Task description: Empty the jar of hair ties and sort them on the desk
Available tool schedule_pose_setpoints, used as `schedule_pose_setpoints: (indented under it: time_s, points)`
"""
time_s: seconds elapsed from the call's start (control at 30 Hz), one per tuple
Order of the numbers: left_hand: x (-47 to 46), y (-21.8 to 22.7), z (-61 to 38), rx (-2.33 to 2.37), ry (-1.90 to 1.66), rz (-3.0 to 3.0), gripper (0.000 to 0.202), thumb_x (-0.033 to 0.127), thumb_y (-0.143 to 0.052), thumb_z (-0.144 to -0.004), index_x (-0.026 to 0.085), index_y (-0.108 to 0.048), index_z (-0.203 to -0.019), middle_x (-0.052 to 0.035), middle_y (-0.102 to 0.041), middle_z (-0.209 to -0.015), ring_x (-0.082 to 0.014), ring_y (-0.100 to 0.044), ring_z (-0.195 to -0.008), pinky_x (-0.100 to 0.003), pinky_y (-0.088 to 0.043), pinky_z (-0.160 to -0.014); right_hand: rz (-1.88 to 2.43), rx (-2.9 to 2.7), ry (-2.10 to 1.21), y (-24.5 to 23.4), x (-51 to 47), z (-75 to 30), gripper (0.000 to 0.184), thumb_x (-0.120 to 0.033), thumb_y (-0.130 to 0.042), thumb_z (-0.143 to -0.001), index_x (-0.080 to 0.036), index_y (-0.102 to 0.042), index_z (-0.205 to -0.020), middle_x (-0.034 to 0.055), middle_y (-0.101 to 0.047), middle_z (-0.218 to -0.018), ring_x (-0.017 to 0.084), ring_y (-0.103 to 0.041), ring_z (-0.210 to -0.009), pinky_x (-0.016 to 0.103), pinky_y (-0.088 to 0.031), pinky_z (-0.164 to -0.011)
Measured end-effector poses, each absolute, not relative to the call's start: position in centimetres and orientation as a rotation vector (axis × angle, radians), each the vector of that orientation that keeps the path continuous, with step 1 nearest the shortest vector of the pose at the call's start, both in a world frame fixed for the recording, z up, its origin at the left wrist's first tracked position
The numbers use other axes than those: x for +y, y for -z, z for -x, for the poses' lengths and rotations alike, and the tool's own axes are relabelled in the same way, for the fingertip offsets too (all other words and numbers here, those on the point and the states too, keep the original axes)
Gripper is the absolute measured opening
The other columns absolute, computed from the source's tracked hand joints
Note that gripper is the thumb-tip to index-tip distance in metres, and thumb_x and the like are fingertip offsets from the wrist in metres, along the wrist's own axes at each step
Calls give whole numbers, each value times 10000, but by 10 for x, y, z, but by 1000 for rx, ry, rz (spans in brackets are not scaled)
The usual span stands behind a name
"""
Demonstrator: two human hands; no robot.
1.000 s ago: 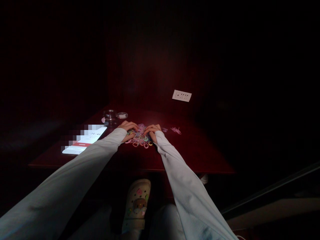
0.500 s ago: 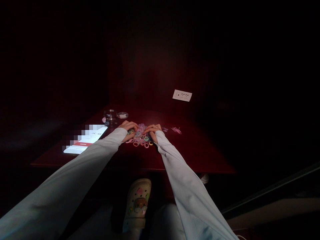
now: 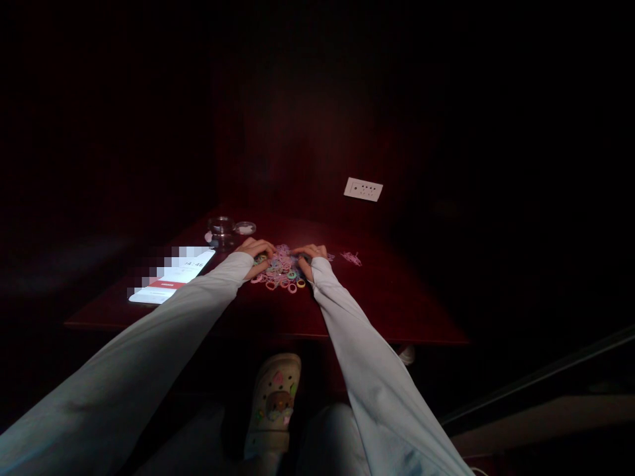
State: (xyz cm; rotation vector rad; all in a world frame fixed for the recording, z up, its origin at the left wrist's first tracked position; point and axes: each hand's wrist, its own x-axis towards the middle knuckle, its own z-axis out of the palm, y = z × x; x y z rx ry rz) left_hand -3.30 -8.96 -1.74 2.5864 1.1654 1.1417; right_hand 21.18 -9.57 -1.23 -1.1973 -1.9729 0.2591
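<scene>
A heap of small pastel hair ties [image 3: 280, 271], pink, purple, green and yellow, lies on the dark red table [image 3: 377, 297]. My left hand [image 3: 256, 254] rests at the heap's left side, thumb and fingers apart, touching the ties. On the right side my right hand [image 3: 309, 256] is at the heap with its thumb apart from its fingers. I make out nothing gripped in either hand, though the fingertips are small and partly lost among the ties. A smaller bunch of purple-pink ties [image 3: 352, 258] lies right of my right hand.
A lit phone [image 3: 173, 277] lies at the table's left. Behind it stand a clear jar [image 3: 221, 228] and a round clear lid [image 3: 245, 228]. A white socket plate [image 3: 364, 189] is on the back wall. Below the table's front edge is a clog [image 3: 275, 396].
My right hand has shifted slightly right and its thumb has spread from the fingers. The left hand has stayed at the heap. The view has shifted slightly.
</scene>
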Motion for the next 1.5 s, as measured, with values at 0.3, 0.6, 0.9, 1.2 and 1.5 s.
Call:
schedule_pose_setpoints:
  time_s: [0.3,0.6,0.9,1.2,1.5]
  points:
    - [-89,16,34,1619,-1350,-2329,278,122,-517,-823,268,-718,-950,-12,-747,-1230,-299,-526,-1159,-511,-327,-1055,1260,-1938,-308,15,-95,-211,325,-144,-581,-884,-287,-817,-1054,42,-671,-1058,239,-477,-1105,384,-370,-1028]
    - [-98,13,32,1329,-1163,-2521,240,140,-531,-810,276,-667,-953,12,-734,-1267,-294,-526,-1087,-489,-354,-952,1221,-1978,-301,12,-99,-212,283,-159,-581,-917,-266,-804,-1055,53,-690,-1063,244,-480,-1080,378,-373,-1013]
    - [-92,16,38,1406,-1160,-2502,72,225,-614,-842,252,-667,-883,-4,-740,-1212,-290,-534,-1073,-464,-376,-958,1227,-1975,-310,11,-97,-209,284,-117,-589,-897,-268,-801,-1010,41,-711,-1057,245,-490,-1060,383,-370,-1005]
    - [-87,23,39,1359,-1159,-2496,66,316,-684,-851,252,-692,-843,-8,-751,-1161,-285,-538,-1073,-450,-403,-973,1219,-1968,-322,9,-100,-209,277,-118,-584,-898,-263,-798,-997,43,-702,-1028,241,-486,-1052,377,-375,-1003]
    - [-87,20,40,1302,-1144,-2499,113,353,-675,-864,266,-738,-902,-11,-767,-1167,-283,-567,-1083,-466,-389,-973,1195,-1982,-304,11,-98,-210,307,-137,-574,-891,-281,-812,-1022,44,-711,-1014,243,-493,-1048,385,-386,-994]
